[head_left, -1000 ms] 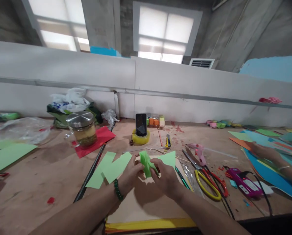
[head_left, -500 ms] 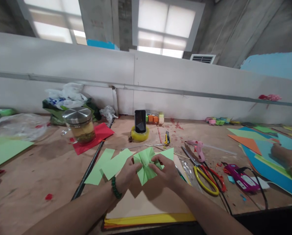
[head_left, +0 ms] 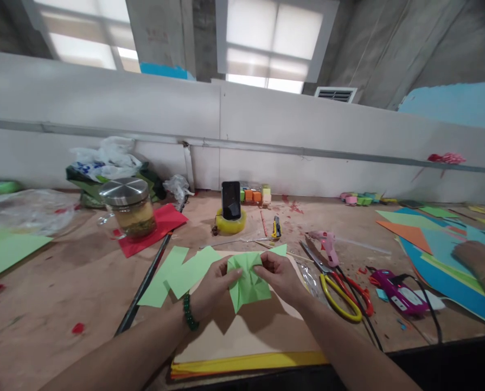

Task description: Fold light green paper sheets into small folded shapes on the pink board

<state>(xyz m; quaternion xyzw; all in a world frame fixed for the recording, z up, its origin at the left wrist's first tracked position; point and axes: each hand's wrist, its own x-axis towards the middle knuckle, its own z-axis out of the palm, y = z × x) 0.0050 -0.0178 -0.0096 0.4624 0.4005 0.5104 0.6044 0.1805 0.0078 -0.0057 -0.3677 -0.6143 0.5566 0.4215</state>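
Observation:
A folded piece of light green paper [head_left: 248, 288] with creases and raised flaps is held up in front of me. My left hand [head_left: 218, 279] pinches its left side, thumb on the near face. On the right edge, my right hand [head_left: 281, 274] grips it between thumb and fingers, some of which are hidden behind the paper. Below lies a stack of paper [head_left: 242, 339], pale peach on top with yellow and orange edges showing. Loose green paper strips [head_left: 165, 277] rest to the left of my left hand.
Yellow-handled scissors [head_left: 340, 298], a pink glue gun [head_left: 327, 247] and a purple corded device [head_left: 401, 293] lie to the right. A lidded glass mug [head_left: 131, 212] stands at left. A phone [head_left: 231, 201] leans on a yellow tape roll [head_left: 230, 224]. Another person's hand [head_left: 474, 258] touches coloured sheets.
The green paper has turned and tipped in my hands, so its lower flap now spreads toward the right. Both hands keep their pinch. The view has shifted slightly.

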